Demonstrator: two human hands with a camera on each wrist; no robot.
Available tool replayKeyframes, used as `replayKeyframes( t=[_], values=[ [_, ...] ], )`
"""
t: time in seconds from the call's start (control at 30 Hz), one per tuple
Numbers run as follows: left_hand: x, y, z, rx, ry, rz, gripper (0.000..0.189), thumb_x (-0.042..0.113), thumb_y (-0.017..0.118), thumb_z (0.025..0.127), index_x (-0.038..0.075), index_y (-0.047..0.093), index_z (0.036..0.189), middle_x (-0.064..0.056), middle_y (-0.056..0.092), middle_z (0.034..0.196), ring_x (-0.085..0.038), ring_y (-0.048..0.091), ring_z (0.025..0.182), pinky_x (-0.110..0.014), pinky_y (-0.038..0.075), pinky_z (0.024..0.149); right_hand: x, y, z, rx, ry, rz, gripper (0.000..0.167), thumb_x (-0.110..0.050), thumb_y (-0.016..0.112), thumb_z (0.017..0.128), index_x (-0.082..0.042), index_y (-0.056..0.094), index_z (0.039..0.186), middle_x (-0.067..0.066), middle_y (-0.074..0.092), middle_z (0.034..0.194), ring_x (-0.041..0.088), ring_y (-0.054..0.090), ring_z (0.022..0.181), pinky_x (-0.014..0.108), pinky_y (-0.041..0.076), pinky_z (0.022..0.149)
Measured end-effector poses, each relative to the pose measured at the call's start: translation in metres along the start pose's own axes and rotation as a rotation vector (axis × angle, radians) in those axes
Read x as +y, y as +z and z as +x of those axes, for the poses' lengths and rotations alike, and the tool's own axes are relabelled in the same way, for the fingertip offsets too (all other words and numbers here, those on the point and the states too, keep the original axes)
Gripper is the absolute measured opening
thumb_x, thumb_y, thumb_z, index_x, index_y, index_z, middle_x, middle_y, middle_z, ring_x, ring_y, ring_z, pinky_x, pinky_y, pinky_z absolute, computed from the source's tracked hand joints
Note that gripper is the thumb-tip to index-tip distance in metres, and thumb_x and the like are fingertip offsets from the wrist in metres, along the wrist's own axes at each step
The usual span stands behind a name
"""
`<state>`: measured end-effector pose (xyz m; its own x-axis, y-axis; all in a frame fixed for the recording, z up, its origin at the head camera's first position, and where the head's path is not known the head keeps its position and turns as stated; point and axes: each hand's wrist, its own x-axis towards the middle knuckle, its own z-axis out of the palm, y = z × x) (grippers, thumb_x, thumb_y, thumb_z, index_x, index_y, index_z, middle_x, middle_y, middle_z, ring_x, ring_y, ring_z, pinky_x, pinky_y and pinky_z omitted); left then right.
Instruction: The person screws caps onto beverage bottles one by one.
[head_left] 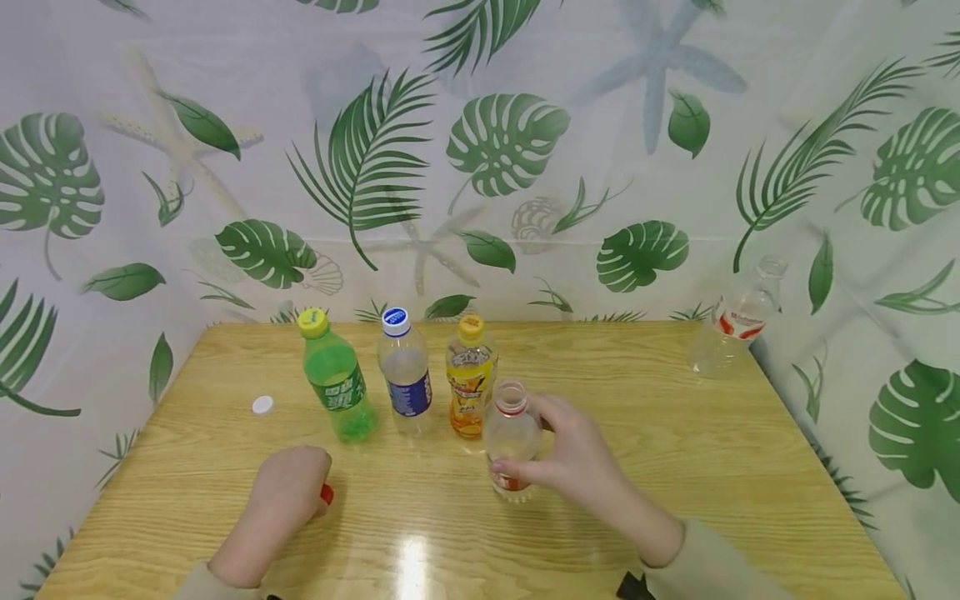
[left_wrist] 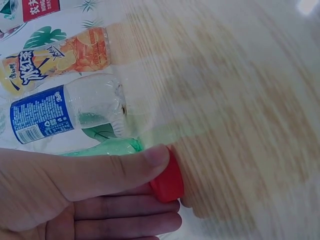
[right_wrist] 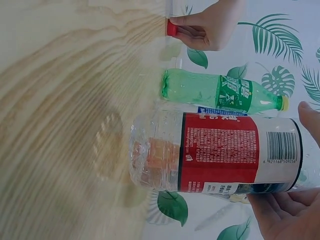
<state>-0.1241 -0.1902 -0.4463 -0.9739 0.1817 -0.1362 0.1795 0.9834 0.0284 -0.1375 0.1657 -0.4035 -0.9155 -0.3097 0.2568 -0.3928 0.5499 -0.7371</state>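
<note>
Right of a white cap [head_left: 262, 406] on the table [head_left: 645, 417], the left hand [head_left: 288, 483] pinches a red cap [left_wrist: 170, 181] near its surface, then come upright green [head_left: 341, 383], blue-labelled [head_left: 407, 383] and orange-labelled bottles [head_left: 471, 387], the right hand [head_left: 572, 458] gripping an uncapped clear bottle [head_left: 513, 433] in front, and another clear bottle [head_left: 735, 321] far right.

Red cap [left_wrist: 170, 181], clear red-and-white-labelled bottle [right_wrist: 220, 155], green yellow-capped bottle [head_left: 337, 372], blue-labelled bottle [head_left: 406, 379], white cap [head_left: 262, 406], white leaf-printed backdrop [head_left: 555, 258], yellowish wood-grained table [head_left: 637, 417].
</note>
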Motion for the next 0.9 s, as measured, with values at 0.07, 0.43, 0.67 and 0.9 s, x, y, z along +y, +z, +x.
replayKeyframes(
  t=[0.07,0.43,0.67,0.9],
  values=[
    [0.0,0.0,0.0,0.002,0.001,0.002,0.042,0.007,0.097,0.066,0.012,0.055,0.069,-0.001,0.055,0.066,-0.019,0.05,0.061,-0.036,0.047,0.055,0.002,0.002,0.001,-0.005,0.001,0.013,0.064,-0.022,0.101,0.071,-0.011,0.072,0.127,0.001,0.075,0.119,0.018,0.072,0.108,0.036,0.063,0.092],
    [0.002,0.002,-0.001,-0.005,-0.004,0.026,0.043,0.008,0.097,0.066,0.012,0.055,0.068,-0.001,0.054,0.066,-0.018,0.048,0.061,-0.035,0.047,0.054,0.01,0.013,0.003,-0.001,0.034,0.064,0.065,-0.019,0.1,0.072,-0.01,0.071,0.129,0.002,0.074,0.117,0.02,0.072,0.108,0.035,0.063,0.092],
    [0.002,0.005,-0.002,-0.011,-0.008,0.011,0.042,0.008,0.097,0.067,0.012,0.055,0.069,-0.001,0.054,0.066,-0.018,0.048,0.061,-0.034,0.045,0.054,0.015,0.019,0.002,-0.013,0.079,0.086,0.065,-0.019,0.098,0.075,-0.011,0.069,0.132,0.003,0.074,0.118,0.021,0.071,0.11,0.042,0.061,0.098],
    [0.002,0.007,-0.001,-0.016,-0.009,0.012,0.04,0.009,0.097,0.068,0.011,0.057,0.071,-0.001,0.055,0.067,-0.018,0.05,0.061,-0.035,0.047,0.055,0.024,0.028,0.003,-0.011,0.093,0.146,0.06,-0.016,0.094,0.08,-0.008,0.066,0.133,0.008,0.072,0.12,0.024,0.068,0.111,0.049,0.056,0.102]
  ],
)
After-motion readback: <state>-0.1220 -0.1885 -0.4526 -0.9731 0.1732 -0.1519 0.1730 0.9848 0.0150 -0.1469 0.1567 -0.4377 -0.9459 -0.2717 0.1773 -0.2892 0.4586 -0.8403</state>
